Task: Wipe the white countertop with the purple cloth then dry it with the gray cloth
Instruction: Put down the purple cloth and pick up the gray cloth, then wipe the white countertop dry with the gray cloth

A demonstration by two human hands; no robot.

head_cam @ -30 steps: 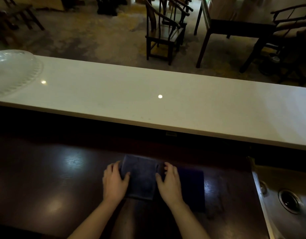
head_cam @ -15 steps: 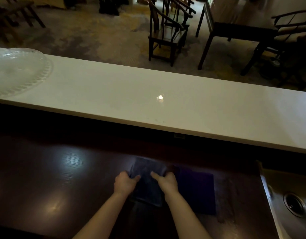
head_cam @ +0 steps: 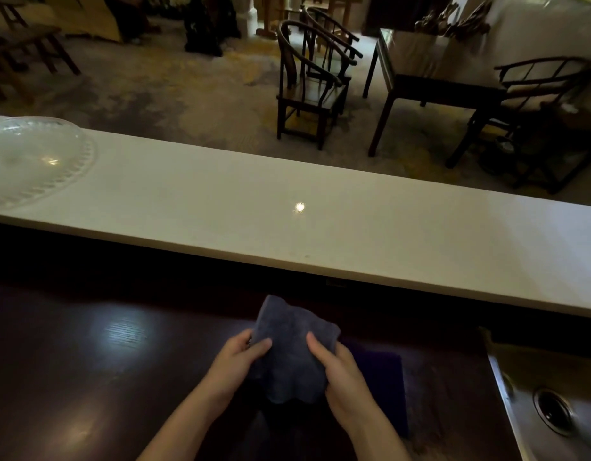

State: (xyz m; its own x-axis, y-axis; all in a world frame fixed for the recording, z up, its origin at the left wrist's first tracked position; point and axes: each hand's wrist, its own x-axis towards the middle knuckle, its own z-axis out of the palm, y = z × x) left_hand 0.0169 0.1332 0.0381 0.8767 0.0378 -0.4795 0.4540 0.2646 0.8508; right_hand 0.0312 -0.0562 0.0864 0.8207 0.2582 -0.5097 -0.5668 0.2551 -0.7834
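Both my hands hold the gray cloth (head_cam: 292, 352) up off the dark lower counter. My left hand (head_cam: 235, 359) pinches its left edge and my right hand (head_cam: 337, 369) grips its right edge. The cloth hangs folded and slightly rumpled between them. The purple cloth (head_cam: 384, 387) lies flat on the dark counter just right of and partly under my right hand. The long white countertop (head_cam: 320, 224) runs across the view beyond the hands, higher than the dark counter.
A clear glass platter (head_cam: 34, 158) sits on the white countertop's far left end. A steel sink with a drain (head_cam: 553, 410) is at the lower right. Dark wooden chairs (head_cam: 314, 81) and a table (head_cam: 430, 81) stand on the floor behind the counter.
The gray cloth lay flat under both palms a second ago. My hands have closed on its edges and lifted it off the dark counter, uncovering more of the purple cloth.
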